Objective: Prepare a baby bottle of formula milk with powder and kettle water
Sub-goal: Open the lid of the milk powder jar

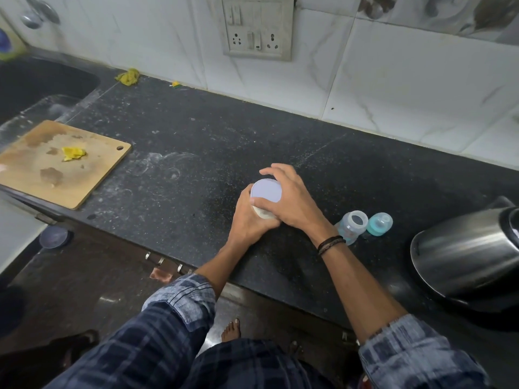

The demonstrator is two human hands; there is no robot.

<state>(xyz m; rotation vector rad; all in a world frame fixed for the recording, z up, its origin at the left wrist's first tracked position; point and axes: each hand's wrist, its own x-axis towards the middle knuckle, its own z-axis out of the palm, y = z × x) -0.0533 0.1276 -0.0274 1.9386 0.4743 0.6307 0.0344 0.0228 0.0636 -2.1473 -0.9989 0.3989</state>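
Observation:
A small round powder container with a pale lilac lid (266,190) stands on the black counter (196,153). My left hand (248,220) wraps around its body from the near side. My right hand (292,199) grips the lid's rim from the right, fingers curled over the far edge. Just right of my right wrist stands the baby bottle (352,224), uncapped, with a clear body and blue print. Its teal nipple cap (379,223) sits on the counter beside it. The steel kettle (466,254) stands at the right edge of the view.
A wooden cutting board (61,164) with yellow scraps lies at the left, beside a dark sink (36,85). A switch and socket panel (257,26) is on the tiled wall. Yellow scraps (127,77) lie by the wall. The counter's front edge runs under my forearms.

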